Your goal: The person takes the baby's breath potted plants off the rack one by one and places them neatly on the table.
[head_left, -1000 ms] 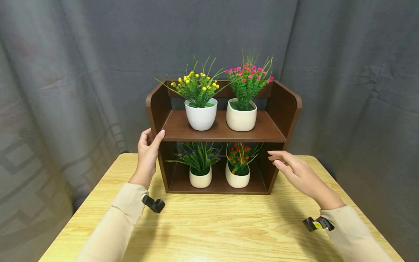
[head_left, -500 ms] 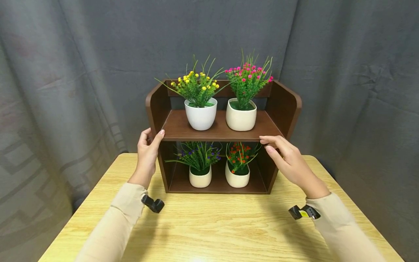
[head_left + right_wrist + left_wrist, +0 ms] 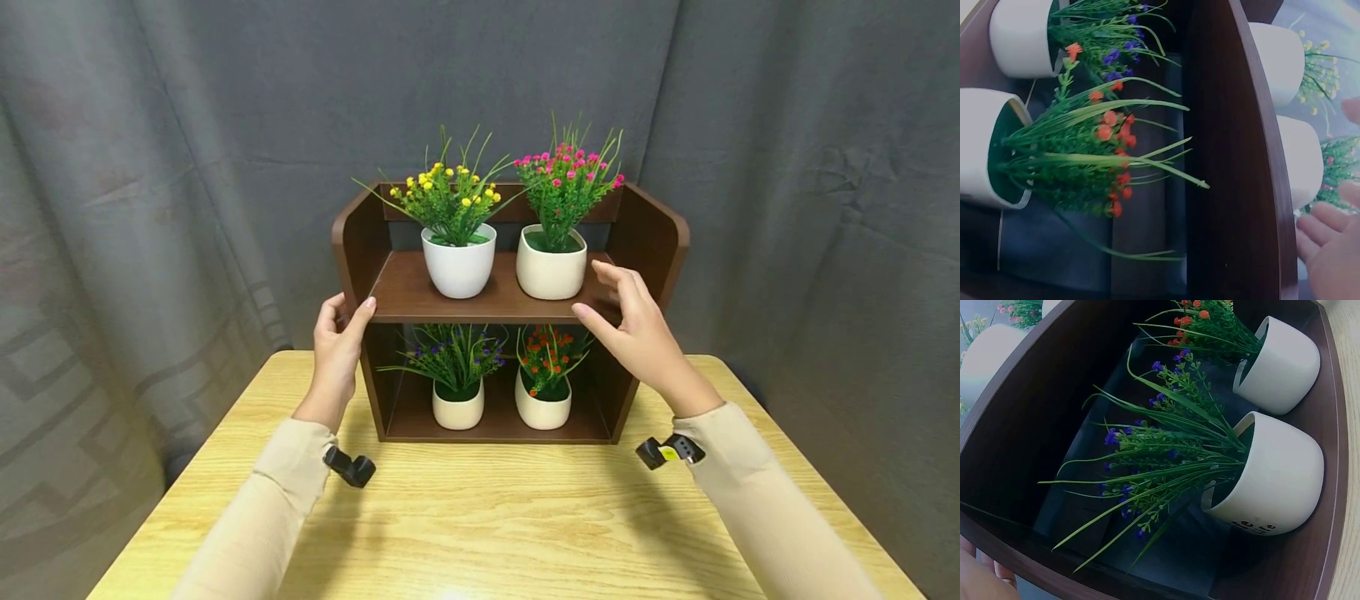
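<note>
Flowerpots [image 3: 459, 271] on shelf unit [image 3: 651, 237] on table [image 3: 480, 517]

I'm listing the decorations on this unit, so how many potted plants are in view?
4. Upper shelf: yellow-flowered plant on the left, pink-flowered plant on the right. Lower shelf: purple-flowered plant on the left, orange-flowered plant on the right.

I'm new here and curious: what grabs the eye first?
Probably the yellow flowers and pink flowers on the upper tier of the shelf, with purple flowers and orange flowers below. The left hand grips the shelf's left edge; the right hand is beside the pink flowers' pot.
</note>
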Tool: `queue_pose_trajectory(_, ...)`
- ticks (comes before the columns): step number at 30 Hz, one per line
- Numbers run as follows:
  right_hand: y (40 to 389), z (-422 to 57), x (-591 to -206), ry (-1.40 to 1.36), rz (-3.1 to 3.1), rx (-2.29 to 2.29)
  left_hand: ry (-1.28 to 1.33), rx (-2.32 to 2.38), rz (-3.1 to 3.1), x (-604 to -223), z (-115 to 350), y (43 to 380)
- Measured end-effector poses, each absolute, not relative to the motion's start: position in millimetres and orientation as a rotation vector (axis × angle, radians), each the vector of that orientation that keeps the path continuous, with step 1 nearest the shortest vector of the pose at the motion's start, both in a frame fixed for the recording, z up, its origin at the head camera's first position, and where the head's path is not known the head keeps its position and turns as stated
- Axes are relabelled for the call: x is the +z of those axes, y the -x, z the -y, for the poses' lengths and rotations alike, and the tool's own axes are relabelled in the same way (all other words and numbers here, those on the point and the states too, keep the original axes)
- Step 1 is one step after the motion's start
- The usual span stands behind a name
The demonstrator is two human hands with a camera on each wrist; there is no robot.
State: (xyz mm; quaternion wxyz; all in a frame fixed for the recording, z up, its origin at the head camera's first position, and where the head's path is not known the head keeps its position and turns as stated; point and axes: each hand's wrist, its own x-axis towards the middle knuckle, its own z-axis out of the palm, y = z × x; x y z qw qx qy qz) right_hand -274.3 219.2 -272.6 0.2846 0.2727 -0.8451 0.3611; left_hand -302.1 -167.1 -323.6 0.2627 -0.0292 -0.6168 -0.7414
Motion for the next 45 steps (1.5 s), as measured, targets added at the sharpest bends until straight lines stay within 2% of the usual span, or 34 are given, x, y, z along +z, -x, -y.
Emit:
queue_pose_trajectory(15, 298.7, -198.7, -245.3, -0.479, 2.530, 1.108, 0.092, -1.997, 1.665, -324.2, 167.4, 302.4)
queue_pose_trajectory(24, 318.0, -189.3, -232.2, -0.317, 2.586, 1.352, 0.085, -2.001, 1.667, -325.1, 166.4, 301.4)
queue_pose_trajectory(35, 338.5, -181.2, -230.1, -0.331, 2.479, 1.544, 0.090, -1.989, 1.660, -323.6, 166.5, 300.7)
queue_pose_trajectory(45, 341.5, -174.5, -230.9, -0.254, 2.442, 1.575, 0.079, -1.984, 1.649, -325.3, 167.1, 302.8)
